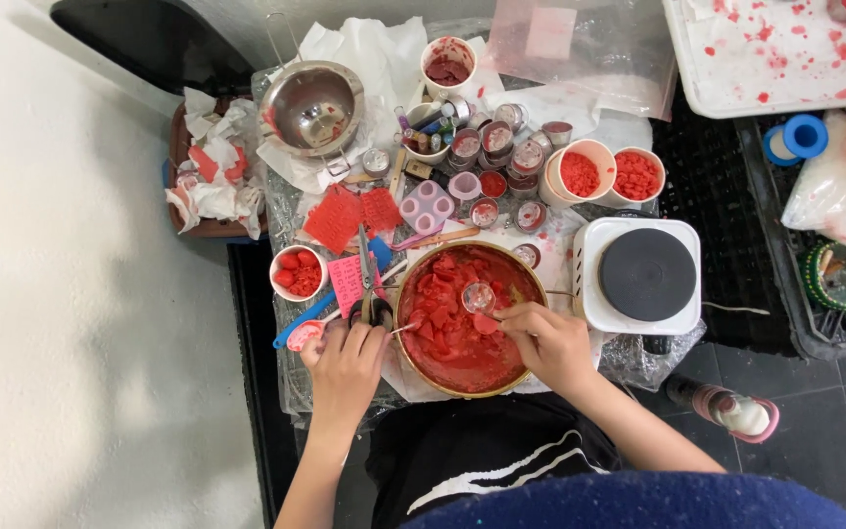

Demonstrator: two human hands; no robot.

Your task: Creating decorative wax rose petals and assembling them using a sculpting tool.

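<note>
A round metal pan (413, 367) full of red wax chunks sits in front of me on a plastic-covered low table. My right hand (548, 343) rests on the pan's right rim and holds a small clear round cup (478, 296) over the red wax. My left hand (345, 364) sits at the pan's left side, fingers closed around a thin metal stick (405, 329) that points into the pan. Black-handled scissors (370, 290) lie just above my left hand.
A white hot plate (644, 274) stands right of the pan. Behind it are white cups of red pieces (607, 176), several small tins, a pink mould (427, 206), a steel bowl (311, 108), and a red-spattered white tray (775, 54) at far right. Crumpled tissues (212, 181) lie left.
</note>
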